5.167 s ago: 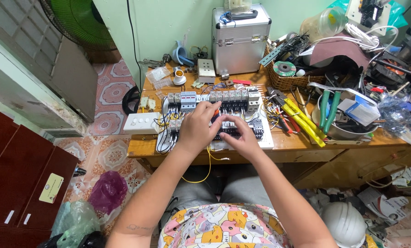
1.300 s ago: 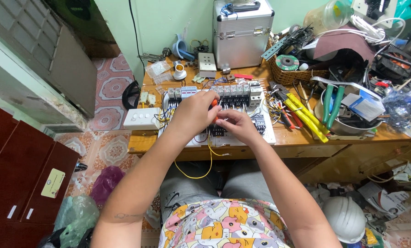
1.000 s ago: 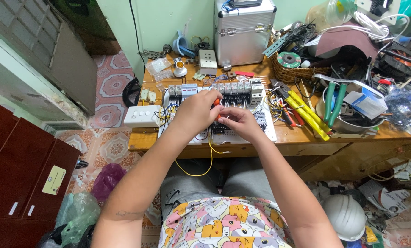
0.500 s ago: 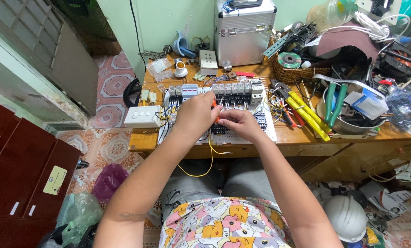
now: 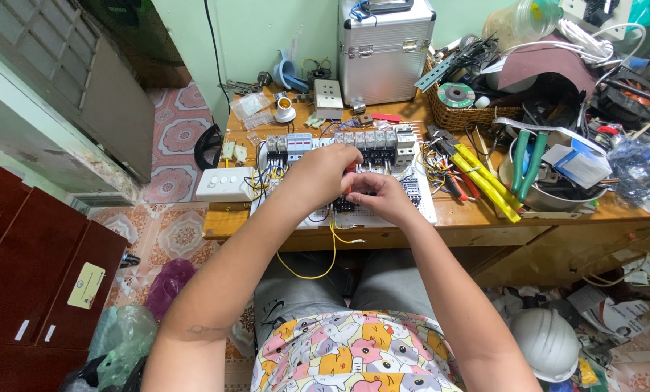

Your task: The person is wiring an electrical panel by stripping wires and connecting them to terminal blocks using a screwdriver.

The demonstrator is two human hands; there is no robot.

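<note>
A white wiring board (image 5: 423, 208) lies on the wooden workbench (image 5: 484, 218), carrying a row of grey circuit breakers (image 5: 368, 139) and black terminal blocks. My left hand (image 5: 323, 174) is closed around a small red-handled tool over the middle of the board. Beside it, my right hand (image 5: 380, 197) pinches something small at the terminals; its fingers hide what. A yellow wire (image 5: 330, 254) hangs from the board's front edge down over my lap.
A silver metal case (image 5: 385, 45) stands at the back. A wicker basket (image 5: 459, 109), yellow-handled pliers (image 5: 484, 185), green-handled cutters (image 5: 528, 156) and cluttered tools fill the right side. A white switch plate (image 5: 225, 184) lies left. White hard hat (image 5: 550, 341) on floor.
Both hands have stayed over the middle of the board, shifting only slightly; five seconds ago they sat a little nearer the front edge. The view has tilted a little.
</note>
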